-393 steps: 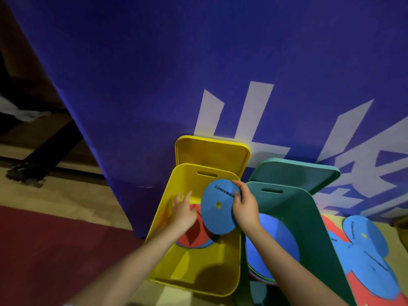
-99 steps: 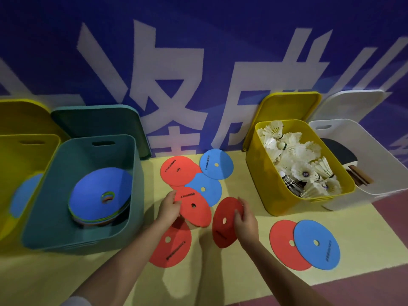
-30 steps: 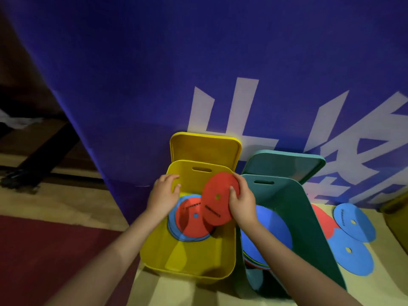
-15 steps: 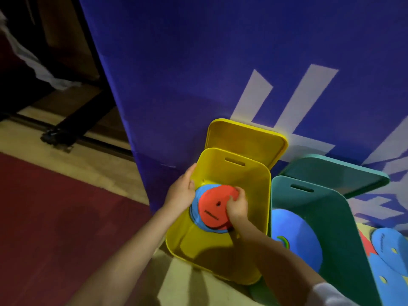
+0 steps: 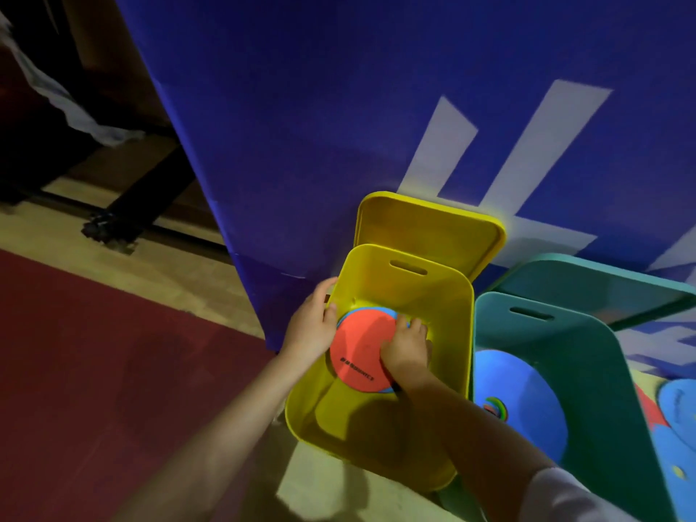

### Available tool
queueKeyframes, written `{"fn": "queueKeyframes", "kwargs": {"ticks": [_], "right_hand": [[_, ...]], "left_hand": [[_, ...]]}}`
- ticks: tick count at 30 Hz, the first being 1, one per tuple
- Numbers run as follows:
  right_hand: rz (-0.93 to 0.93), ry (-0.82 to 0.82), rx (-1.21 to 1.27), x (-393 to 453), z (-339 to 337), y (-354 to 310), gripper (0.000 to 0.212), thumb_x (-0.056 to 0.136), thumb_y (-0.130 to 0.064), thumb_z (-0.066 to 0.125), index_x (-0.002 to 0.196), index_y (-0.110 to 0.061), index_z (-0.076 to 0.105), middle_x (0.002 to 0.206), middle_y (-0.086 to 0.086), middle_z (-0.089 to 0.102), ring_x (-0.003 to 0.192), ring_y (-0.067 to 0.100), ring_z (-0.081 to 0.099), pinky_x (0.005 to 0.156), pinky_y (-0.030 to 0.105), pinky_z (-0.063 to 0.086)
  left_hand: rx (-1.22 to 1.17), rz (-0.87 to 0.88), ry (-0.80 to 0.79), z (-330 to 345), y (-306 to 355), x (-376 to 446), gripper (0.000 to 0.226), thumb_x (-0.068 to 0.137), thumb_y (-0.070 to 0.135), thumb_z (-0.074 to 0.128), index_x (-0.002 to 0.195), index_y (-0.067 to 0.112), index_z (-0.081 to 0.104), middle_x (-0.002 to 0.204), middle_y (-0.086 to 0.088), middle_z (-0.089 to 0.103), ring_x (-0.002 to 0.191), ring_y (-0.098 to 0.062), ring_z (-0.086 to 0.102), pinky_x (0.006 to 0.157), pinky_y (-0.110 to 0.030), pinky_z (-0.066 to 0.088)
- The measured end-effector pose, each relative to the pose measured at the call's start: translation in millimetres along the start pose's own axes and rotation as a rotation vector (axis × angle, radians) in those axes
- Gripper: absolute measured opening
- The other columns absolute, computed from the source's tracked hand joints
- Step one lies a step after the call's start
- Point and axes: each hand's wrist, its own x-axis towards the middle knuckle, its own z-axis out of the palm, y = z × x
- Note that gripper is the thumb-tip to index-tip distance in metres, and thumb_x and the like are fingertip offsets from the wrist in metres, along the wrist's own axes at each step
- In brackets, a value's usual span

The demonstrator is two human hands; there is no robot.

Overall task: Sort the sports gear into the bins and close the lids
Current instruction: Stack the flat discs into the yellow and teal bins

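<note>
A yellow bin (image 5: 448, 333) stands open against the blue banner, its yellow lid (image 5: 429, 227) leaning behind it. Inside, a red flat disc (image 5: 357, 352) lies on top of a blue disc whose edge shows around it. My right hand (image 5: 405, 352) is down in the bin, fingers resting on the red disc's right side. My left hand (image 5: 310, 325) grips the bin's left rim, thumb inside. To the right stands a green bin (image 5: 602, 371) holding a stack of discs with a blue disc (image 5: 523, 405) on top; its green lid (image 5: 587, 288) leans behind.
A blue banner (image 5: 339, 107) with white characters forms a wall right behind the bins. More blue discs (image 5: 678, 427) lie on the floor at the far right edge. Dark red mat (image 5: 94, 371) covers the floor to the left; a black stand foot (image 5: 109, 227) sits beyond it.
My right hand has lowered the red disc flat onto the stack in the yellow bin, and my left hand has stayed on the bin's left rim.
</note>
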Motion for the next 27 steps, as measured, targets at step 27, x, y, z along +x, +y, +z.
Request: {"fn": "queueKeyframes", "kwargs": {"ticks": [27], "right_hand": [[0.404, 0.716, 1.056, -187.6, -138.9, 367.2, 0.033, 0.09, -0.004, 0.046, 0.119, -0.016, 0.057, 0.089, 0.005, 0.058, 0.078, 0.019, 0.053, 0.066, 0.024, 0.038]], "left_hand": [[-0.069, 0.507, -0.476, 251.4, 277.7, -207.9, 0.038, 0.092, 0.019, 0.047, 0.129, 0.014, 0.054, 0.13, -0.008, 0.05, 0.121, -0.024, 0.05, 0.1, -0.037, 0.042]]}}
